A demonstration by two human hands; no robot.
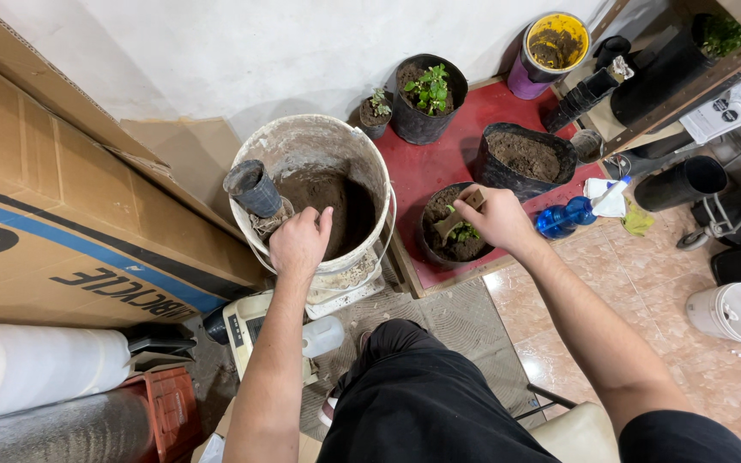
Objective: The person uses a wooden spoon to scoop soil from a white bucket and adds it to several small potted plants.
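Two planted pots (422, 99) and a blue spray bottle (563, 216) flank the right hand (495, 219).

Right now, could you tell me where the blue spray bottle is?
The blue spray bottle lies on the tiled floor, right of the right hand, beside the red mat.

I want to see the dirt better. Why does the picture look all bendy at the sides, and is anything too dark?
Head view: the wide lens bends the edges, so the cardboard box leans and curves; light is bright and even, with a soft shadow on the wall behind the white bucket; the soil inside stays dark; both hands, left hand and right hand, look sharp.
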